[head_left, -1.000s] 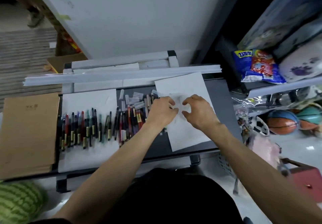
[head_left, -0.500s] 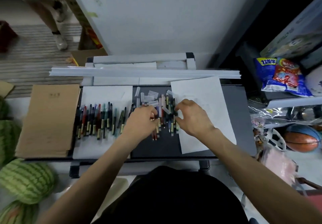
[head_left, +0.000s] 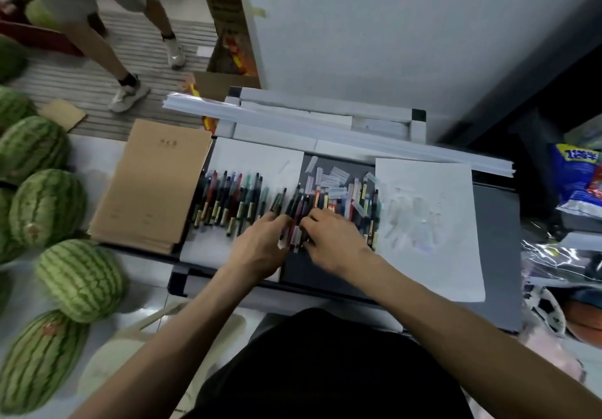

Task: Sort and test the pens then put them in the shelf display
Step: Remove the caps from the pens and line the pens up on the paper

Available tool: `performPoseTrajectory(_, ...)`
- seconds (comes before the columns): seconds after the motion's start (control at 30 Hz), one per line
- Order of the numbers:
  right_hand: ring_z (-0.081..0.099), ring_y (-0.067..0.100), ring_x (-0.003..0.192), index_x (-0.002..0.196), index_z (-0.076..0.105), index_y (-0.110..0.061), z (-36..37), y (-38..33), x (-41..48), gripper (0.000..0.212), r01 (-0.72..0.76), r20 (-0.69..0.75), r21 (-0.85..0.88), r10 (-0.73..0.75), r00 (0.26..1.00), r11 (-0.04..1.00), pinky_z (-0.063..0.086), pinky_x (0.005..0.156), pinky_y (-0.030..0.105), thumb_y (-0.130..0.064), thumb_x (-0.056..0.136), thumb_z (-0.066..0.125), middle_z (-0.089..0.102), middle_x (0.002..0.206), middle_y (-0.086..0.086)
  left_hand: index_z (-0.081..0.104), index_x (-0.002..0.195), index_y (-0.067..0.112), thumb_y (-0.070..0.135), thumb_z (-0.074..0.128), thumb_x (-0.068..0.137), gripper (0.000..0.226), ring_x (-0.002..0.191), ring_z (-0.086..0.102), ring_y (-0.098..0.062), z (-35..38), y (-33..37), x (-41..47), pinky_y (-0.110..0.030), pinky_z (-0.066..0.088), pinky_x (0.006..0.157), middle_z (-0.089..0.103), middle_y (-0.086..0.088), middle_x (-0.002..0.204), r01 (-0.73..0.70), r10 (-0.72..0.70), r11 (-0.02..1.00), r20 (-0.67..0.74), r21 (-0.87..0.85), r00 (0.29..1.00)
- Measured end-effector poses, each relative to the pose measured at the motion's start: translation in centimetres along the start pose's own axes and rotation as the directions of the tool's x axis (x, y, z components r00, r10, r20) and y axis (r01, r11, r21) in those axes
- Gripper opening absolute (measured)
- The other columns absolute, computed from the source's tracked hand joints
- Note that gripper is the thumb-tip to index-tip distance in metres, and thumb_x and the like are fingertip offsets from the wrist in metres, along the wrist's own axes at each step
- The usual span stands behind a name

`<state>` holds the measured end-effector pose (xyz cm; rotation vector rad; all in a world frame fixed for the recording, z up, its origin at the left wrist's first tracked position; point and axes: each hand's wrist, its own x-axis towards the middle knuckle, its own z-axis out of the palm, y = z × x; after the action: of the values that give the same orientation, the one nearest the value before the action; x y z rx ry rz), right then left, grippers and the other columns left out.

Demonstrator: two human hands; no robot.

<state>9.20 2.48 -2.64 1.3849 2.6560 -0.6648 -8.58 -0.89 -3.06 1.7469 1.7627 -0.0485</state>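
Several pens lie in a row on a white sheet at the left of the grey table. A second heap of pens and clear caps lies in the middle. My left hand and my right hand rest side by side on the near end of that heap, fingers curled among the pens. Whether either hand grips a pen is unclear. A white test sheet with faint scribbles lies to the right.
Brown notebooks are stacked at the table's left. White strips lie along the far edge. Several watermelons sit on the floor at left. Another person's legs stand beyond. Snack bags and balls fill shelves at right.
Both hands moved left from the white test sheet to the middle heap of pens. The view swung left, bringing the watermelons and the other person's legs into sight.
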Motion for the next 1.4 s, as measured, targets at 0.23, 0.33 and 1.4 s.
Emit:
performPoseTrajectory(0.23, 0.057, 0.026, 0.113, 0.116, 0.064, -0.015, 0.2, 0.7, -0.7, 0.027, -0.113, -0.026, 0.066, 0.115, 0.993, 0.991, 0.056, 0.086, 0.04, -0.03, 0.094, 0.065, 0.059, 0.114, 0.003, 0.051, 0.139, 0.027, 0.026, 0.06, 0.096, 0.045, 0.108, 0.063, -0.033, 0.5, 0.7, 0.9, -0.046, 0.055, 0.085, 0.055, -0.001, 0.125, -0.048, 0.046, 0.998, 0.035, 0.042, 0.998)
performPoseTrajectory(0.33, 0.057, 0.028, 0.112, 0.115, 0.066, -0.014, 0.5, 1.1, -1.3, 0.026, -0.14, -0.052, 0.086, 0.145, 0.988, 0.986, 0.056, 0.085, 0.041, -0.028, 0.093, 0.065, 0.061, 0.114, 0.005, 0.054, 0.133, 0.027, 0.027, 0.055, 0.097, 0.036, 0.105, 0.064, -0.032, 0.7, 0.9, 1.2, -0.048, 0.056, 0.085, 0.056, 0.0, 0.121, -0.052, 0.05, 0.997, 0.027, 0.056, 0.998)
performPoseTrajectory(1.4, 0.066, 0.025, 0.102, 0.121, 0.069, -0.019, -1.5, 10.2, -11.8, 0.028, -0.58, -0.177, 0.284, 0.636, 0.751, 0.764, 0.057, 0.081, 0.041, -0.027, 0.095, 0.067, 0.066, 0.121, 0.0, 0.06, 0.131, 0.03, 0.021, 0.067, 0.091, 0.042, 0.104, 0.063, -0.022, 3.1, 13.4, 6.1, -0.038, 0.055, 0.08, 0.064, 0.004, 0.116, -0.334, 0.333, 0.943, 0.057, 0.01, 0.941)
